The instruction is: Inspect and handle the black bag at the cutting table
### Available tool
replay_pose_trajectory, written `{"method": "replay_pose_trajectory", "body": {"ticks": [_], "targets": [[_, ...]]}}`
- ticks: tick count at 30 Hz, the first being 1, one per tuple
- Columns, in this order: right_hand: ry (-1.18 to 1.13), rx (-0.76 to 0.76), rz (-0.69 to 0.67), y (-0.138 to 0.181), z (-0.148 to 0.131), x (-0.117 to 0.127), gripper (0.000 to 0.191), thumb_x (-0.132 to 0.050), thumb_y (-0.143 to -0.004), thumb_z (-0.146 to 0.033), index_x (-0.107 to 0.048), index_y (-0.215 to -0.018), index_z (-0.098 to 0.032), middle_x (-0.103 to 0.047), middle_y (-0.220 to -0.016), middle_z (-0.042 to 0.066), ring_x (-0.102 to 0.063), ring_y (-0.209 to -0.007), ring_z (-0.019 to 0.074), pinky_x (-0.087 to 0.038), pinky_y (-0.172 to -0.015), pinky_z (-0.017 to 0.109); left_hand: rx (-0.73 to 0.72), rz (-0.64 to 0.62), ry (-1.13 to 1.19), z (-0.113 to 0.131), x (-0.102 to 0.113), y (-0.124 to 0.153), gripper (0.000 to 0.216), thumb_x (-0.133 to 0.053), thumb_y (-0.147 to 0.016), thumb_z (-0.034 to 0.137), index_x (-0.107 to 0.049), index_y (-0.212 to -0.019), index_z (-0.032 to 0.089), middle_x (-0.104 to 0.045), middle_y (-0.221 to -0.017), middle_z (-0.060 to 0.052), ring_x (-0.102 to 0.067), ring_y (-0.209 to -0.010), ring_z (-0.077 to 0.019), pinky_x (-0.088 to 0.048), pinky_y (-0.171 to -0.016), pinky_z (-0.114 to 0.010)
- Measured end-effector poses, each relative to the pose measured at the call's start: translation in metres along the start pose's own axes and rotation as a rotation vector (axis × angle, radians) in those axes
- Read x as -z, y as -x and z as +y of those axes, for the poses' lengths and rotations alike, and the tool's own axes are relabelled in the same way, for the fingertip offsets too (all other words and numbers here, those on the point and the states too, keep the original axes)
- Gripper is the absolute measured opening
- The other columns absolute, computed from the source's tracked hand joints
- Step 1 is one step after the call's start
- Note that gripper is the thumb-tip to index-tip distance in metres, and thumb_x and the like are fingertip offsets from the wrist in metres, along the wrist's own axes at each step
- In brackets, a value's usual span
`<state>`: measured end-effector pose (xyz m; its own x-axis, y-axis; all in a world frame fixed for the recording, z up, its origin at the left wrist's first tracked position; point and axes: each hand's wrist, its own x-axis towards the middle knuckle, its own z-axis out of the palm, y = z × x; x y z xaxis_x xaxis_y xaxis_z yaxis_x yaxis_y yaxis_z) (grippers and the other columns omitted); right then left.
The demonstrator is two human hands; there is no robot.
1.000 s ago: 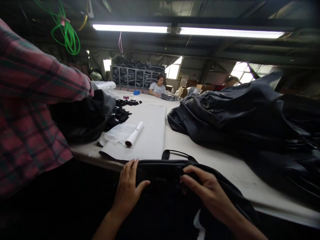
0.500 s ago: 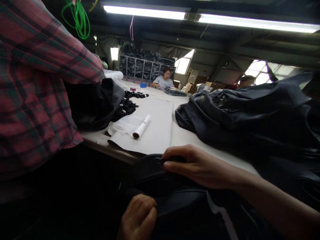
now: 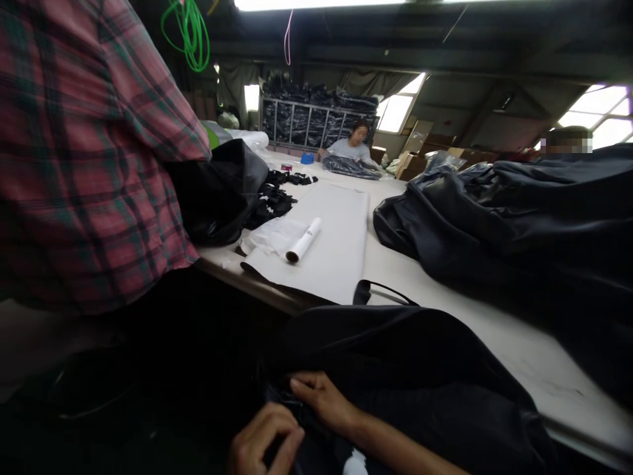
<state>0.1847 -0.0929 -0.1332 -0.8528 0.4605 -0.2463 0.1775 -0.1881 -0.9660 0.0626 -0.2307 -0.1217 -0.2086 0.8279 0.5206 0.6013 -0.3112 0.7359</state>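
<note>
A metal rack (image 3: 316,125) is seen at the upper centre of the frame, its compartments packed with dark folded goods; more dark bundles are heaped on top of it. Cardboard boxes (image 3: 420,142) are stacked to its right, their contents not visible.

At the bottom centre of the frame, the left hand (image 3: 264,445) is curled low, its fingers (image 3: 289,441) drawn together in a pinch on the near edge of a black bag (image 3: 395,356). The right hand (image 3: 321,399) is laid just above it, forearm entering from the lower right, fingers bent and pressed onto the same dark edge; whether they are clamped on it cannot be told in the shadow.

The black bag is draped over the near edge of the bench (image 3: 489,336), matte and softly rounded, with a thin loop strap (image 3: 380,290) resting on the bench surface behind it.

A large pile of dark fabric (image 3: 519,218) is spread across the right of the frame. A white paper sheet (image 3: 336,251) with a paper roll (image 3: 303,241) on it is laid at centre. A person's red plaid sleeve (image 3: 89,152) fills the left of the frame.
</note>
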Motion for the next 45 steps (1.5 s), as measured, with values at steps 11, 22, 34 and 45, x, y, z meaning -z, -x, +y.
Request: {"method": "replay_pose_trajectory", "body": {"ticks": [11,22,34,45], "targets": [[0.214,0.237,0.323,0.045,-0.007,-0.010,0.036,-0.057,-0.097,-0.053,-0.067,-0.099,-0.018,-0.067,-0.091,0.004,-0.060,-0.087,0.0208,-0.045,-0.078,0.030,0.971,0.305,0.211,-0.033,0.005,-0.034,0.090,-0.075,-0.045,0.082,-0.065,-0.102,0.012,-0.063,-0.090,-0.009,-0.062,-0.087,-0.0264,-0.052,-0.079,-0.039],[0.406,0.364,0.292,0.027,-0.054,-0.021,0.025,-0.052,-0.100,-0.033,-0.069,-0.112,-0.020,-0.071,-0.098,0.003,-0.066,-0.087,0.0175,-0.048,-0.074,0.026,0.763,0.507,0.168,-0.033,-0.005,-0.007,0.050,-0.076,-0.067,0.063,-0.071,-0.092,0.020,-0.073,-0.093,-0.004,-0.069,-0.090,-0.0226,-0.054,-0.082,-0.031],[0.535,0.219,0.025,-0.029,-0.067,-0.043,0.034,-0.060,-0.091,-0.016,-0.073,-0.122,-0.020,-0.069,-0.122,0.005,-0.065,-0.117,0.0260,-0.052,-0.103,0.033,-0.002,0.466,-0.574,-0.036,0.003,0.008,0.020,-0.045,-0.101,0.015,-0.065,-0.097,0.016,-0.069,-0.090,-0.003,-0.070,-0.080,-0.0113,-0.052,-0.080,-0.018],[0.890,0.088,-0.014,-0.020,-0.080,-0.043,0.038,-0.059,-0.085,-0.009,-0.077,-0.114,-0.025,-0.074,-0.109,0.005,-0.070,-0.107,0.0259,-0.052,-0.096,0.031,0.076,0.465,-0.409,-0.028,0.005,0.011,0.023,-0.053,-0.100,0.035,-0.069,-0.088,0.024,-0.072,-0.083,0.003,-0.072,-0.072,-0.0099,-0.054,-0.069,-0.014]]}}
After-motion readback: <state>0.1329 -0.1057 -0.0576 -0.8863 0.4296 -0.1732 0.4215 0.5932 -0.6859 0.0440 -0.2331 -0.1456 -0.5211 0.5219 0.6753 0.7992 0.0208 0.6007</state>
